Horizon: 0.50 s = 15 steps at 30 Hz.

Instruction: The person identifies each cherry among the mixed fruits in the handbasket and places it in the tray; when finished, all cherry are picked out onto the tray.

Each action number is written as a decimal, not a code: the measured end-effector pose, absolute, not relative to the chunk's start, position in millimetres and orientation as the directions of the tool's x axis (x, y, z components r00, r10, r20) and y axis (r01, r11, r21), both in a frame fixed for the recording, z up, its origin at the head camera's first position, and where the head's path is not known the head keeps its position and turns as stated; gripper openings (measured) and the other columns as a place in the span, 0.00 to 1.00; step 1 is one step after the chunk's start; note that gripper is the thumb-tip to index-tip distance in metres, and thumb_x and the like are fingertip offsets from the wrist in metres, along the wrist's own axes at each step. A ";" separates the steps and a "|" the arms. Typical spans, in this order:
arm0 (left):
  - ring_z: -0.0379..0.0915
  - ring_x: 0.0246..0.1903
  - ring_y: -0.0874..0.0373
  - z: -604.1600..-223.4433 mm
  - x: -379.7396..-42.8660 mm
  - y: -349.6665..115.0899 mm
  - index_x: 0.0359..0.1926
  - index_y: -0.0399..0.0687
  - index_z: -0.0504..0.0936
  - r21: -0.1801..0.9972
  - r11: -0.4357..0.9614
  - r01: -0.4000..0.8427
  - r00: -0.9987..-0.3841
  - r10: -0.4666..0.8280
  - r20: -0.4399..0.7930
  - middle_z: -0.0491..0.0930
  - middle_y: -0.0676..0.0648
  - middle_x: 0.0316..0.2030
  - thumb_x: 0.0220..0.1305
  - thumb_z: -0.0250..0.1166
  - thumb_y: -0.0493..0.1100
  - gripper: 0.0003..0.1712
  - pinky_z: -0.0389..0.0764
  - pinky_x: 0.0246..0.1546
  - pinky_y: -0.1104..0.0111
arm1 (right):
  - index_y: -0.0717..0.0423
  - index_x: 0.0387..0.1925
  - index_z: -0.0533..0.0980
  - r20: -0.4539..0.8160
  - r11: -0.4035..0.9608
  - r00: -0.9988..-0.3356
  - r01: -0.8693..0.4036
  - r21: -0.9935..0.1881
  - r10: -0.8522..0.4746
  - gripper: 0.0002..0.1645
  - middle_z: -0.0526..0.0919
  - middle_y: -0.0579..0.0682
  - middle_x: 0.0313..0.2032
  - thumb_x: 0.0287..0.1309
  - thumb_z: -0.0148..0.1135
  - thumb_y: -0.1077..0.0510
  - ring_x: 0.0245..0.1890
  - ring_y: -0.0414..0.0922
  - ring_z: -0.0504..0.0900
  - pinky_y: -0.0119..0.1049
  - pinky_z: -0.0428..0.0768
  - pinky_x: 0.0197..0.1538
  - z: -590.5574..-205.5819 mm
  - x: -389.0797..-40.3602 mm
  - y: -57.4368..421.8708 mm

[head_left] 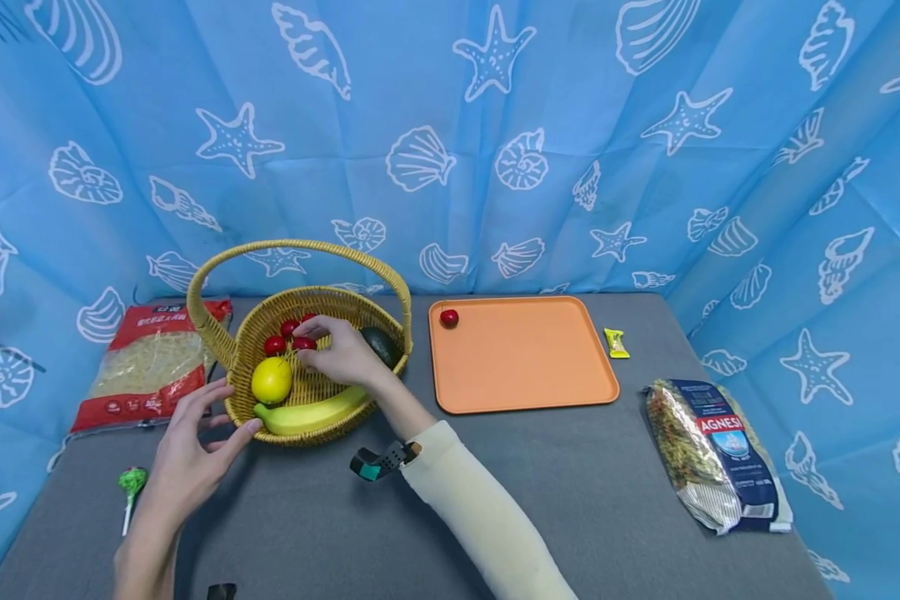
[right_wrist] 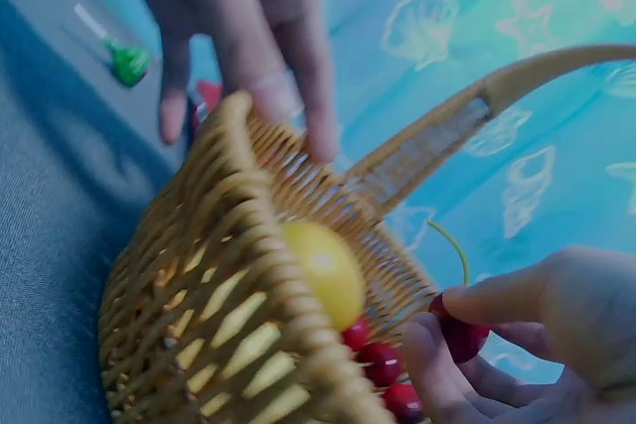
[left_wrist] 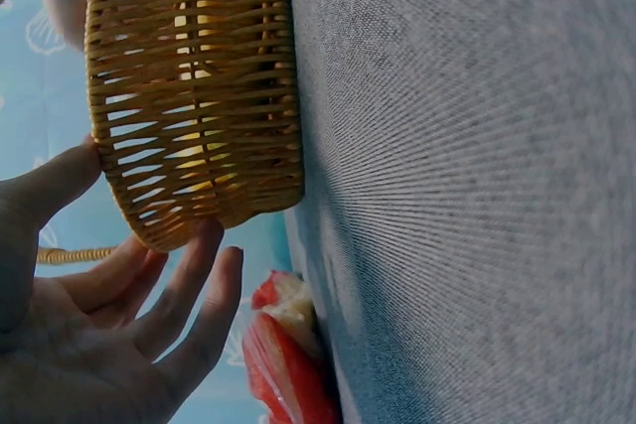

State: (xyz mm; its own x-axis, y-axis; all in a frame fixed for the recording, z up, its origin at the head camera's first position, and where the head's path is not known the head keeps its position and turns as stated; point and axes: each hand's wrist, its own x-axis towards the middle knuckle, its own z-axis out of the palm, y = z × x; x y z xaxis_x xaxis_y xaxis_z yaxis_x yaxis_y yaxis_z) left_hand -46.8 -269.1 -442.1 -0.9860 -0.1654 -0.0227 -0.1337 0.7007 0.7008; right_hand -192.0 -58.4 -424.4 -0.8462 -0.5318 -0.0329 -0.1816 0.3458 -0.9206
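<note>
A wicker basket (head_left: 390,283) with an arched handle stands at the left of the table. Inside it lie a banana (head_left: 311,415), a round yellow fruit (head_left: 272,381), a dark avocado (head_left: 381,345) and several cherries (head_left: 274,346). My right hand (head_left: 341,354) reaches into the basket and pinches a cherry (right_wrist: 460,331) between thumb and fingertip, its stem sticking up in the right wrist view. My left hand (head_left: 195,442) holds the basket's near left rim, thumb at the edge and fingers against the woven side (left_wrist: 194,146).
An orange tray (head_left: 525,358) bears one cherry (head_left: 448,318). Beside it lies a yellow wrapped candy (head_left: 616,343). An Agnesi pasta bag (head_left: 720,454) is at the right. A red noodle packet (head_left: 150,362) and a green lollipop (head_left: 132,483) lie at the left. A blue curtain (head_left: 450,167) hangs behind.
</note>
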 end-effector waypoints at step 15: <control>0.79 0.59 0.30 -443.2 -45.9 -268.8 0.77 0.40 0.68 0.695 0.709 -0.124 -0.985 -0.174 0.002 0.63 0.30 0.78 0.73 0.73 0.56 0.42 0.94 0.47 0.46 | 0.56 0.60 0.81 0.074 0.071 -0.802 -0.144 -0.987 -0.593 0.18 0.86 0.58 0.45 0.71 0.70 0.63 0.24 0.36 0.78 0.26 0.78 0.32 -385.0 -145.5 58.1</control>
